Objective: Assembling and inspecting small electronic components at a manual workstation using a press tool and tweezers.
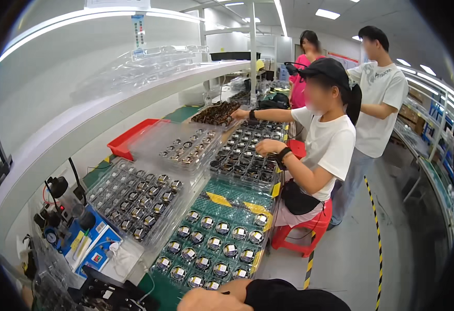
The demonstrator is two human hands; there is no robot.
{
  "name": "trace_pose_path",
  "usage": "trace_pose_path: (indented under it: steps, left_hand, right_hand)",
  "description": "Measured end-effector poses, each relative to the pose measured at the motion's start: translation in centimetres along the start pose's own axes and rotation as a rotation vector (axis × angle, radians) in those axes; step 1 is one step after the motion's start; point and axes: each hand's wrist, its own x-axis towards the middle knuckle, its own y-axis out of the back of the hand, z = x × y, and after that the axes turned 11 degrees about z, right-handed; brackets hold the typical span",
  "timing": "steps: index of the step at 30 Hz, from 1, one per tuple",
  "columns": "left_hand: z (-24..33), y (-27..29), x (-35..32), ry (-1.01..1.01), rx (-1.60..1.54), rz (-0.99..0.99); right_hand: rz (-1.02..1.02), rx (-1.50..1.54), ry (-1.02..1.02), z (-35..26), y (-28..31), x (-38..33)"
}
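At the lower edge my right hand is partly cut off by the picture's edge, below a black sleeve. Its fingers do not show clearly, and whether it holds anything is hidden. My left hand is out of view. Nearest to the hand lies a clear compartment tray over a green surface. Round dark-rimmed parts with pale labels sit in its pockets. To its left, a stack of clear trays holds more round metallic parts, with its left pockets looking paler.
A co-worker on a red stool reaches over trays of dark parts and a brown pile. Two people stand behind. A red bin, a blue device and black equipment line the left; a white shelf overhangs.
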Motion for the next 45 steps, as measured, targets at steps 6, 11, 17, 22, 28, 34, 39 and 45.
trace_pose_path:
  steps: [6, 11, 17, 22, 28, 34, 39, 45]
  left_hand:
    - [-0.1, -0.8, 0.5, 0.009, -0.032, 0.021]
    - [0.2, 0.0, -0.2, 0.024, 0.015, 0.105]
    - [0.9, -2.5, 0.1, 0.041, -0.02, 0.1]
    - [2.8, -2.7, -0.3, 0.164, -0.002, 0.122]
    - [2.7, -2.0, -0.6, 0.161, -0.025, 0.12]
    - [2.4, -2.1, -0.4, 0.108, 0.009, 0.106]
    - [2.6, -2.2, -0.4, 0.088, 0.051, 0.072]
    - [1.6, -2.1, -0.3, 0.077, 0.081, 0.042]
  right_hand:
    - [0.113, -0.021, 0.098, -1.1, 1.0, 1.0]
    - [0.264, -0.103, 0.105, -0.4, 0.0, 1.5]
    - [-0.061, -0.245, 0.152, 3.6, 0.2, -1.2]
    - [-0.569, -0.536, 0.158, 8.0, -2.5, -5.6]
    - [-0.581, -0.581, 0.287, 11.1, -4.2, -8.6]
    - [-0.534, -0.614, 0.309, 12.4, -5.0, -8.4]
    - [-0.55, -0.562, 0.276, 12.7, -5.6, -8.0]
    - [-0.337, -0.7, -0.299, 12.6, -8.1, -3.2]
